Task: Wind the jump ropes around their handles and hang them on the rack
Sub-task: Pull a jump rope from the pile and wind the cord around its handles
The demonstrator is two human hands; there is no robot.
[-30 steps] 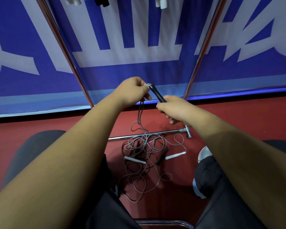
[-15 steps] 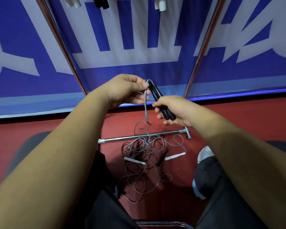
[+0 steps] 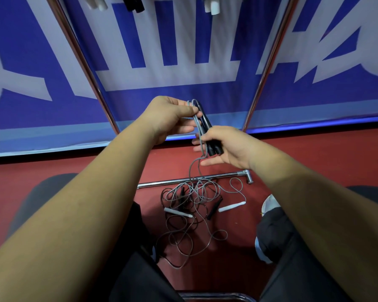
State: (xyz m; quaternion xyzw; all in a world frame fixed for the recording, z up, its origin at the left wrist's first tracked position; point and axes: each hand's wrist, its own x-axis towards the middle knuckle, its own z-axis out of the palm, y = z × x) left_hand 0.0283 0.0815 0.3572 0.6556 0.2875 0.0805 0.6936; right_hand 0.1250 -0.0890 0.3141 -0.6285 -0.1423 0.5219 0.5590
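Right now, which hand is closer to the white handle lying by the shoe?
Right. The right hand, gripping the black handles, hangs almost above that white handle; the left hand, pinching the grey rope, is higher and further left.

No text could be read anywhere. The blue banner bore large white strokes, but they were cropped by the frame's edge and too partial to make out.

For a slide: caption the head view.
The right hand grips two black plastic handles; the left hand pinches their thin grey rope above a tangled pile.
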